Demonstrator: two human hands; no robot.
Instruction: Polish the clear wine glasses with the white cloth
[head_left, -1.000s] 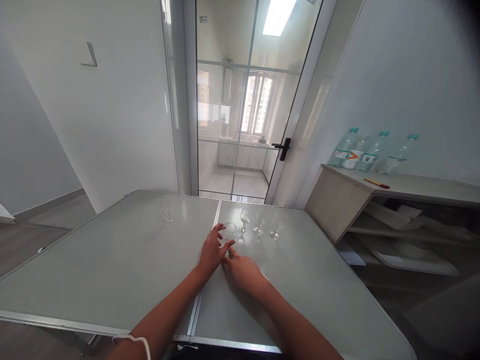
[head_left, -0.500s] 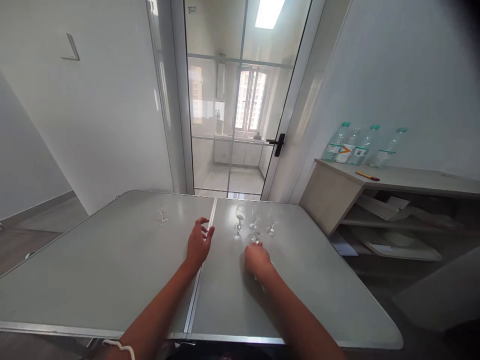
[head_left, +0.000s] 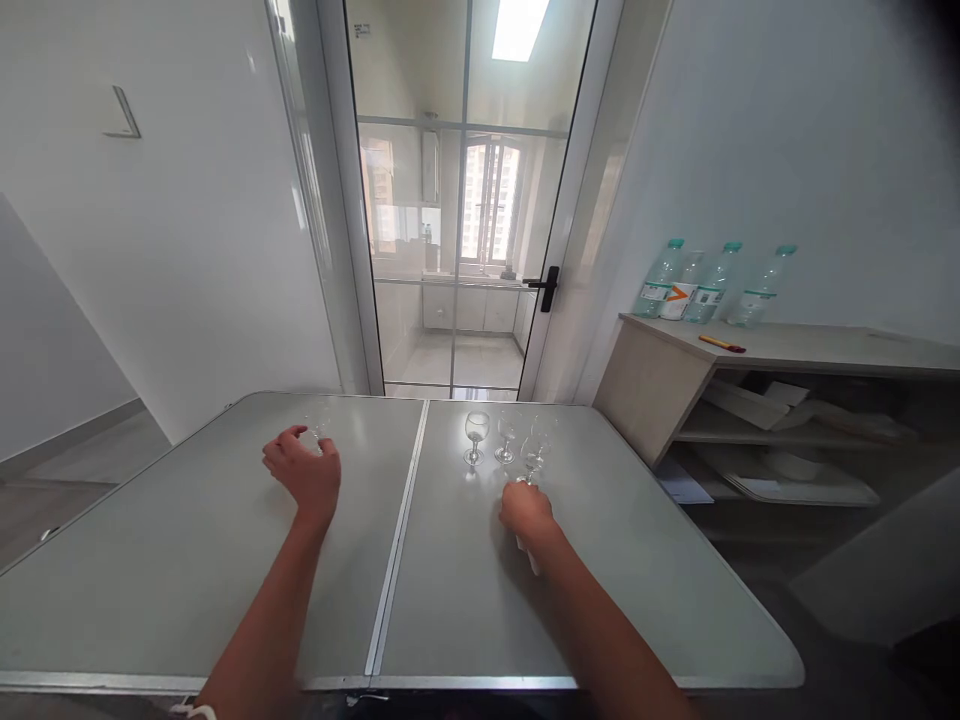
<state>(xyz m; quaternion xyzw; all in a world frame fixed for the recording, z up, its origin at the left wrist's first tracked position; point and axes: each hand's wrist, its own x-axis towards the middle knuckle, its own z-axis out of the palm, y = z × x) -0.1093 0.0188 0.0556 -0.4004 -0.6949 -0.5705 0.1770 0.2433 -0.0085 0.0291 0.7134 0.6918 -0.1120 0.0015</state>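
Note:
My right hand (head_left: 525, 508) is closed round the stem of a small clear wine glass (head_left: 533, 459), held upright just above the grey folding table (head_left: 225, 560). It sits right of two standing wine glasses (head_left: 475, 436) (head_left: 508, 436), and a third (head_left: 545, 428) stands just behind it. My left hand (head_left: 304, 470) reaches to the table's far left half with its fingers curved and apart. A lone small glass (head_left: 319, 428) stands just beyond its fingertips; I cannot tell whether they touch.
A metal seam (head_left: 397, 540) splits the table down the middle. A glass door with a black handle (head_left: 544, 285) is behind it. On the right, a wooden shelf unit (head_left: 660, 390) carries several water bottles (head_left: 712, 285) and a pencil (head_left: 721, 344).
My right hand took the glass from the left hand at the table's middle and carried it right, up to the row. My left hand let go and swung left towards the lone glass.

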